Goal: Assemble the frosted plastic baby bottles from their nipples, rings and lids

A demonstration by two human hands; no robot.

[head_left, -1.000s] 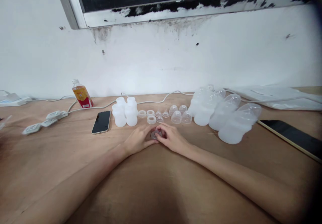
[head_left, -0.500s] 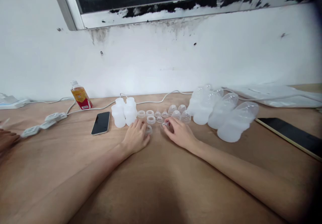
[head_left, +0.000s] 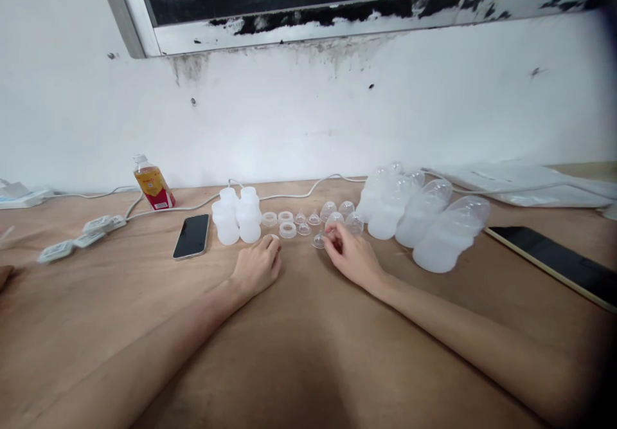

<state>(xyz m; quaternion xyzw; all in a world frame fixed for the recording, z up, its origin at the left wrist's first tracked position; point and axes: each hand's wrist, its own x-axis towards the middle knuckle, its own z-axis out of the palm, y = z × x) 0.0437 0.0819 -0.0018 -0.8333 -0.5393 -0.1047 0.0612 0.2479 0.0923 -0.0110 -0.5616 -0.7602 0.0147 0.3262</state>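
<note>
One wooden table point(head_left: 289, 352) is seen from the head camera, with small plastic parts laid out towards a white wall point(head_left: 308, 120). By the right hand point(head_left: 354, 252), a clear teat-shaped piece point(head_left: 318, 242) is stood upright on the wood, just in front of the rows; the thumb and forefinger are curved towards each other at its side, but whether it is pinched cannot be told. The left hand point(head_left: 258, 265) is rested on the table with its fingers curled together; a pale edge, perhaps of a ring, is glimpsed at the fingertips, and no grip can be confirmed. Beyond, three whitish rings point(head_left: 288, 229), more teat-shaped pieces point(head_left: 303, 229) and clear domes point(head_left: 328, 209) are grouped. White bottles point(head_left: 237, 217) are clustered to the left, dome-topped bottles point(head_left: 436, 249) to the right. The step in hand is judged to be the handling of separate small parts; for the next move, light, precise fingertips seem called for, lest neighbouring pieces be knocked.
</note>
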